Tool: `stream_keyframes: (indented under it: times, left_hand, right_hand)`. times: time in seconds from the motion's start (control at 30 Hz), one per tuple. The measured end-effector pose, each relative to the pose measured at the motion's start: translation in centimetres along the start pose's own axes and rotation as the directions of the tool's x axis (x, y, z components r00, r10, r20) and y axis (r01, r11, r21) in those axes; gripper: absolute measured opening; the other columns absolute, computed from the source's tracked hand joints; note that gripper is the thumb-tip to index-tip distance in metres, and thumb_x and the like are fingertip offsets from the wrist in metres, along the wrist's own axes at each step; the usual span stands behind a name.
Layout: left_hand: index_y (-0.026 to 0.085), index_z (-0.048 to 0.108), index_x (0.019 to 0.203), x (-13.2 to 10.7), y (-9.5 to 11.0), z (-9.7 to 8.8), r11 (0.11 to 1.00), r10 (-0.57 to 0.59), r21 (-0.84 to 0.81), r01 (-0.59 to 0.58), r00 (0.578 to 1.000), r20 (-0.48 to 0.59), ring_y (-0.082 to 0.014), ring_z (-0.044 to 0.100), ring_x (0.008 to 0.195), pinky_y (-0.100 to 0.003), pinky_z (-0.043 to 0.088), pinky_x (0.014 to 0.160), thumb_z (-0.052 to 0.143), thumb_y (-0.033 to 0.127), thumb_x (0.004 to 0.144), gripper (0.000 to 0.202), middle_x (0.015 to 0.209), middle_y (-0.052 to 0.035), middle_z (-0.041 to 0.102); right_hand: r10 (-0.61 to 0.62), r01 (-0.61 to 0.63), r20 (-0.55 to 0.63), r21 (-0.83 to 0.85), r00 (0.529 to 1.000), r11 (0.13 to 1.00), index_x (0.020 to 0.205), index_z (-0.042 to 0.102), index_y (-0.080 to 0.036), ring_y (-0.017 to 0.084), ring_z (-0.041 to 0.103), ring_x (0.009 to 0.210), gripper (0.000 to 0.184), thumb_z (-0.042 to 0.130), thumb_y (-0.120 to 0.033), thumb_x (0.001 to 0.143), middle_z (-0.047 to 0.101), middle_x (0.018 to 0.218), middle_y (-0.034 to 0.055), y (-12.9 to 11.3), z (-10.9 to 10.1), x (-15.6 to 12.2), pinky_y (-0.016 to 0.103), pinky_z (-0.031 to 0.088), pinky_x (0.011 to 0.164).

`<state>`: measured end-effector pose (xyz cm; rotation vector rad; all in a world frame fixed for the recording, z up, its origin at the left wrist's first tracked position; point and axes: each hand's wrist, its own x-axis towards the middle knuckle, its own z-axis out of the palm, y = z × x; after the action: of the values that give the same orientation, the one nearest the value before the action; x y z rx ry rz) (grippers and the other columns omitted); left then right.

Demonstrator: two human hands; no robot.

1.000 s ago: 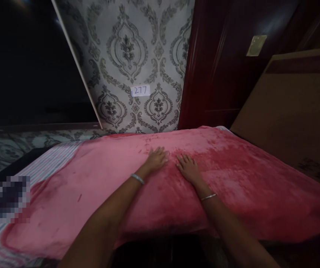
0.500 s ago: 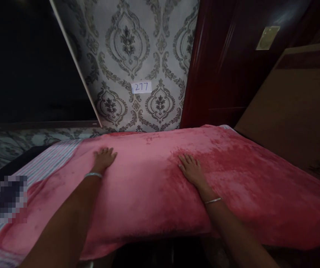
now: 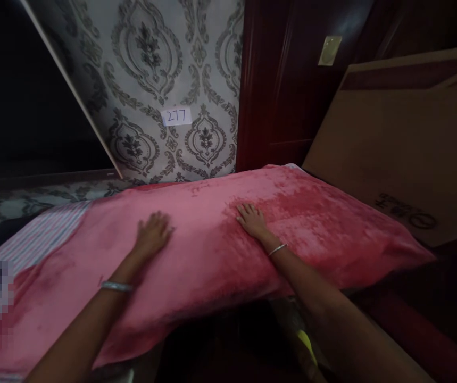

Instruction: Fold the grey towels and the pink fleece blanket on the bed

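A pink plush blanket (image 3: 324,234) lies spread over a bed and fills the middle of the view. My left hand (image 3: 152,234) rests palm down on it, left of centre, fingers stretched flat. My right hand (image 3: 252,221) lies flat on the blanket too, a little farther back, fingers apart. Each wrist wears a thin silver bangle. Neither hand holds anything. Under the blanket's left end a striped sheet (image 3: 40,239) shows.
Patterned grey wallpaper (image 3: 152,80) with a small label reading 277 (image 3: 176,116) stands behind the bed. A dark red door (image 3: 284,90) is to its right. A big cardboard box (image 3: 404,138) leans at the right. Dark floor lies below the bed's near edge.
My left hand slid left across the blanket, away from my right hand, then drew slightly back toward me. My right hand stayed nearly in place. The view shifted right.
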<state>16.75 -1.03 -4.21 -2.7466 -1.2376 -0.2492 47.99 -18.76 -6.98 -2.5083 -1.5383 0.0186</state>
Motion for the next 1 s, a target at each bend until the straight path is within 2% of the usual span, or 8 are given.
stream_keyframes:
  times: [0.17,0.33,0.43,0.57,0.7,0.8,0.93,1.0]
  left_hand:
    - [0.024,0.035,0.159,-1.6,8.4,1.1,0.973,0.22,-0.101,-0.207,0.964,0.149,-0.0319,0.021,0.156,-0.061,0.02,0.123,0.031,0.052,0.101,0.065,0.168,-0.0115,0.025]
    - [0.023,0.038,0.158,-2.7,10.5,2.4,0.974,0.213,-0.091,-0.205,0.973,0.089,-0.0326,0.021,0.156,-0.061,0.017,0.124,0.031,0.05,0.101,0.063,0.167,-0.0124,0.027]
    - [0.024,0.038,0.157,-2.7,10.1,2.6,0.974,0.21,-0.106,-0.201,0.974,0.08,-0.0319,0.022,0.156,-0.06,0.018,0.124,0.031,0.05,0.102,0.062,0.168,-0.0111,0.027]
    - [0.025,0.039,0.157,-2.6,10.1,2.7,0.975,0.204,-0.111,-0.195,0.976,0.079,-0.0311,0.02,0.156,-0.059,0.017,0.125,0.031,0.05,0.102,0.061,0.168,-0.0097,0.026]
    - [0.026,0.038,0.157,-2.5,10.4,2.9,0.976,0.192,-0.115,-0.184,0.979,0.064,-0.0306,0.02,0.156,-0.058,0.017,0.125,0.032,0.05,0.102,0.061,0.168,-0.009,0.026]
    - [0.025,0.038,0.157,-2.6,10.5,2.8,0.974,0.195,-0.134,-0.185,0.979,0.064,-0.031,0.02,0.156,-0.058,0.016,0.125,0.032,0.049,0.102,0.061,0.168,-0.0097,0.026]
    - [0.024,0.038,0.157,-3.4,10.8,2.4,0.97,0.203,-0.158,-0.187,0.975,0.089,-0.031,0.02,0.156,-0.058,0.015,0.125,0.035,0.048,0.101,0.061,0.168,-0.0109,0.027]
    - [0.025,0.038,0.157,-3.9,11.0,2.2,0.969,0.192,-0.175,-0.176,0.979,0.075,-0.0304,0.021,0.156,-0.057,0.015,0.126,0.036,0.049,0.101,0.061,0.167,-0.0103,0.028]
  right_hand:
    - [-0.245,0.244,0.025,0.049,0.969,0.969,0.161,0.032,-0.027,0.027,0.019,0.156,0.058,0.031,-0.047,0.106,0.024,0.169,0.01,-4.4,0.2,-2.0,0.056,0.016,0.123]
    - [-0.379,0.376,0.067,0.055,0.923,0.925,0.16,0.031,-0.03,0.027,0.017,0.156,0.059,0.032,-0.051,0.106,0.023,0.17,0.0053,-5.5,1.1,-3.1,0.055,0.016,0.124]
    - [-0.276,0.276,0.067,0.011,0.959,0.961,0.161,0.031,-0.028,0.028,0.018,0.156,0.059,0.033,-0.05,0.106,0.023,0.17,0.0066,-2.7,0.5,-2.9,0.055,0.018,0.123]
    - [-0.019,0.022,0.048,-0.06,0.999,0.998,0.161,0.032,-0.027,0.031,0.022,0.155,0.058,0.032,-0.046,0.106,0.024,0.169,0.0088,3.9,-0.7,-3.3,0.056,0.022,0.121]
    - [0.277,-0.274,0.038,-0.078,0.96,0.959,0.159,0.035,-0.026,0.033,0.027,0.152,0.057,0.029,-0.045,0.106,0.027,0.168,0.0099,11.9,-2.1,-5.8,0.062,0.024,0.118]
    - [0.395,-0.393,0.007,-0.077,0.919,0.916,0.156,0.04,-0.02,0.034,0.027,0.152,0.057,0.028,-0.042,0.105,0.032,0.166,0.0131,16.6,-3.3,-8.7,0.063,0.023,0.118]
    - [0.539,-0.543,-0.072,-0.046,0.839,0.839,0.145,0.055,-0.012,0.046,0.036,0.144,0.06,0.027,-0.046,0.103,0.045,0.155,0.0233,19.3,-3.8,-10.7,0.074,0.032,0.107]
    - [0.494,-0.5,-0.115,-0.025,0.862,0.866,0.141,0.059,-0.013,0.048,0.039,0.141,0.062,0.028,-0.048,0.101,0.049,0.15,0.0257,18.4,-3.1,-10.1,0.074,0.036,0.104]
